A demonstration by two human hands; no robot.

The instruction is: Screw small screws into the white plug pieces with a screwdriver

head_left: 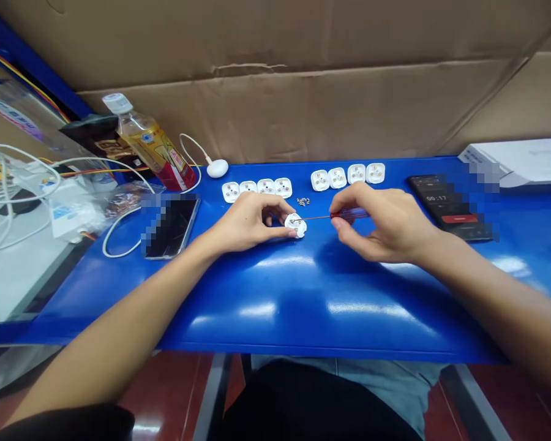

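Between the thumb and fingers of my left hand [250, 222] is a small round white plastic socket part [296, 228], held just over the blue table with its inner side facing me. My right hand [386, 222] grips the dark red handle of a screwdriver [313, 218]. Its thin shaft points left, and the tip meets the white part near a metal fitting. Just behind lies a small pile of brassy screws [303, 201]. Several similar white parts with metal contacts stand in a left row [266, 187] and a right row [356, 174].
A phone [173, 228] lies to the left, and another phone [447, 207] showing a timer lies right. A drink bottle [153, 147], a white round puck [217, 168] and white cables occupy the left back. A white box [523, 160] sits back right, before a cardboard wall [303, 116].
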